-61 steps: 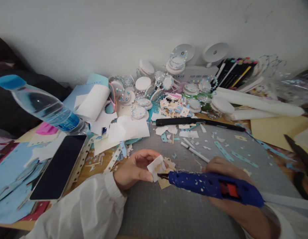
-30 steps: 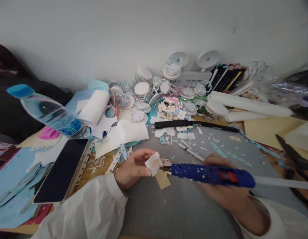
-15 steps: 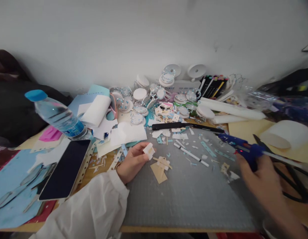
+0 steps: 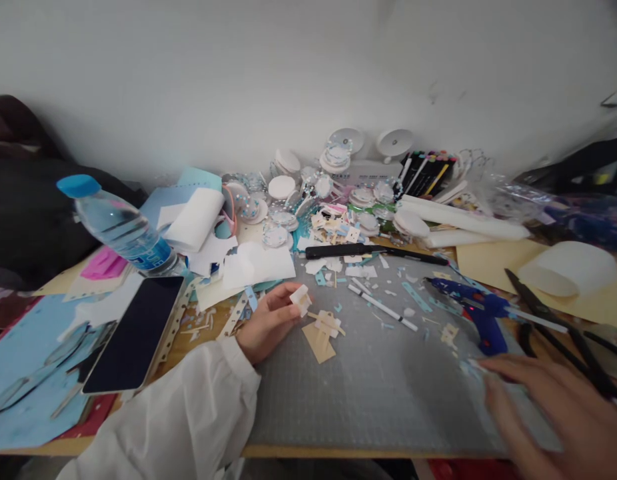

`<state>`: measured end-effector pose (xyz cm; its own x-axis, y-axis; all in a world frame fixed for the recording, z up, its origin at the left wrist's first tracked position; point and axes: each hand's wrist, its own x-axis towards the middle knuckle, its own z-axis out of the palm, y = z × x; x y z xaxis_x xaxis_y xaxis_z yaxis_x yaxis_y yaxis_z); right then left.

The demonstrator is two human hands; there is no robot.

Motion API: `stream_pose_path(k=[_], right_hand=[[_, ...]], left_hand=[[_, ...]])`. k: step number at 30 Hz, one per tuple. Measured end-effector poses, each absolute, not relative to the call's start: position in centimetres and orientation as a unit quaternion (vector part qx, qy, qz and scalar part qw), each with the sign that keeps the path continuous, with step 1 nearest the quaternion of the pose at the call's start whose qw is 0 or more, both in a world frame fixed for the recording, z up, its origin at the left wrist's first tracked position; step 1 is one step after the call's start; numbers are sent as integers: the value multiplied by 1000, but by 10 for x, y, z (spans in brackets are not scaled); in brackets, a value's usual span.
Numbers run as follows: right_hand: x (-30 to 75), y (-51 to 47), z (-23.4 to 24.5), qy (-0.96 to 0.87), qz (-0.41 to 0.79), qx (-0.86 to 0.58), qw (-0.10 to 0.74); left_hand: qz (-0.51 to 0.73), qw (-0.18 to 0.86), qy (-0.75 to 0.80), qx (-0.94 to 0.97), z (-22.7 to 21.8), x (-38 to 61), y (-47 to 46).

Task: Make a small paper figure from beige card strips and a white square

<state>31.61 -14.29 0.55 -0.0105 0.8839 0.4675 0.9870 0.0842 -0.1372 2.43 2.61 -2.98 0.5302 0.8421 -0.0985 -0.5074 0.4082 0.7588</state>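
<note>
A pale, smudged wall (image 4: 268,73) backs the wooden counter (image 4: 288,452), which bears a gray cutting mat (image 4: 368,400). At the mat's near right corner, the right hand (image 4: 571,413) is spread, thumb and fingers apart; over its left side, the left hand (image 4: 269,325) curls. A blue glue gun (image 4: 468,298) lies on its right side; the left thumb and fingers pinch a small white piece (image 4: 301,300).

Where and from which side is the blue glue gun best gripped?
The handle of the blue glue gun looks best, approached from the near right, where the right hand is: the handle juts toward the person, while the nozzle points left, away from that hand, and the glue stick sticks out behind.
</note>
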Motion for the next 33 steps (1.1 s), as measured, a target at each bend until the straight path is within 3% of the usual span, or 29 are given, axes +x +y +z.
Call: stream_pose_path(k=[5,10,13,21,26,33], right_hand=[[258,-86,4,-801,-7,-548,239],[232,-35,-11,-824,89,-537,159],[223,-27,-14,-827,132,-524,155],[220,-20,-27,-698,350,-550,297],[221,-19,-40,-570,523,-484,409],[214,-26,-46,-509,565,-456,462]], left_hand=[[393,816,228,357,-30,24,21],[387,816,215,371,-31,24,21],[381,819,205,377,-30,24,22],[378,816,202,388,-31,24,24],[367,822,203,386,-31,24,24],[389,822,200,365,-30,23,24]])
